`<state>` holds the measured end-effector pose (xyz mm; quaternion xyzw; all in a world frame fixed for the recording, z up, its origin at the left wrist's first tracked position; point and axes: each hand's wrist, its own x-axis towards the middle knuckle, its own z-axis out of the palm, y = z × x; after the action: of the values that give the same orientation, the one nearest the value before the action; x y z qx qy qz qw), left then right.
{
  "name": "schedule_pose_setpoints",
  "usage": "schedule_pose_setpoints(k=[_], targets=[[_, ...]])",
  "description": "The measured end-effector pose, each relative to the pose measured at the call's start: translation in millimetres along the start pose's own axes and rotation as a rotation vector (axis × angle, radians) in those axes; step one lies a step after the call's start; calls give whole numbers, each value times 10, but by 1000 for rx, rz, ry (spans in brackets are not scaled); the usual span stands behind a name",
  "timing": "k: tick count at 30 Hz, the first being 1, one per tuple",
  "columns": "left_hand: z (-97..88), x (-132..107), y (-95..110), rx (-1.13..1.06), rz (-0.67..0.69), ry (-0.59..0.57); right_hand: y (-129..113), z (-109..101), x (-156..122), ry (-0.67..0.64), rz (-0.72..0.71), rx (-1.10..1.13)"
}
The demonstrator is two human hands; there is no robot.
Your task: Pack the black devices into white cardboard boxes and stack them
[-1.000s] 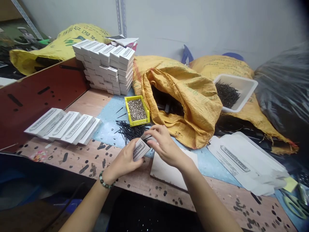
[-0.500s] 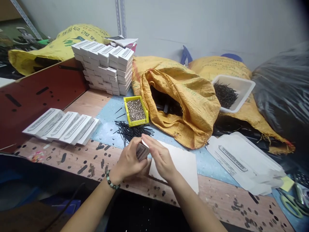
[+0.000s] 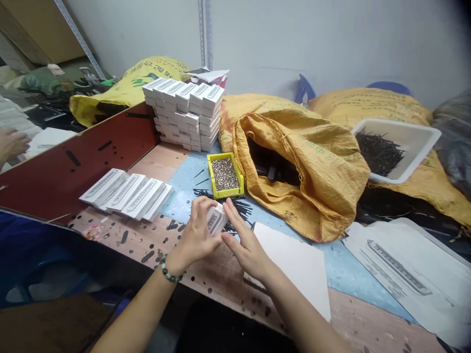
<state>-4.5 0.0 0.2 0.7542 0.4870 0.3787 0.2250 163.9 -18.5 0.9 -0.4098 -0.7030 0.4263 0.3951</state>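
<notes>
From the head camera I see one view, and both hands work close together above the table. The left hand [image 3: 195, 233] is closed on a small white box [image 3: 216, 220], with a green bead bracelet [image 3: 168, 270] on its wrist. The box sits in the fingers of this hand, tilted, and its grey print faces up. The right hand [image 3: 246, 247] is open, with the fingers [image 3: 231, 213] and thumb spread at the right side of the box. I judge that the step in hand is turning or squaring this box between both hands. The next move calls for a steady hold, so the thin card does not bend. The box looks clean and not crushed, but I cannot tell if its ends are closed.

Just ahead of the hands lies a loose pile of black pins [image 3: 235, 208], and behind it is a yellow tray [image 3: 225, 175] of small metal bits. To the right of the right hand is a white card sheet [image 3: 290, 264]. Left of the left hand is a row of white boxes [image 3: 127, 196], and farther ahead is a tall stack of white boxes [image 3: 187, 115]. At the far left, another person's hand [image 3: 13, 144] shows.
</notes>
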Motion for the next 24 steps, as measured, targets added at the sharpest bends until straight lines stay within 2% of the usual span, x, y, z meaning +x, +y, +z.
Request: schedule_pose_setpoints(k=[2,4,6,7,11,14,16,19,21,24], targets=[[-187,99,-162,138,-208,-35,177,-146,138,44,49,14],[-393,200,-399,328,-354,-24,384,-414,279,251,83,-1],[-594,270,-676,557,-384,-4,574,-746,395,474,128,-121],[-687,286,-814,650,-377,11,652,-910,440,535,149,-199],[-982,261,-1224,857,-340,34,852,-1397,578,588,201,-402],[-1067,253,-1289,924,-379,17,967,-1554,738,585,276,-542],[-1003,298,-1196,914,-348,44,1053,-1574,883,580,353,-631],[-689,453,-896,670,-212,94,1157,-1492,1085,586,460,-744],[-379,619,-667,440,-134,23,1182,-1402,1165,578,492,-811],[89,963,-435,363,-74,-107,1142,-1334,1198,526,497,-889]])
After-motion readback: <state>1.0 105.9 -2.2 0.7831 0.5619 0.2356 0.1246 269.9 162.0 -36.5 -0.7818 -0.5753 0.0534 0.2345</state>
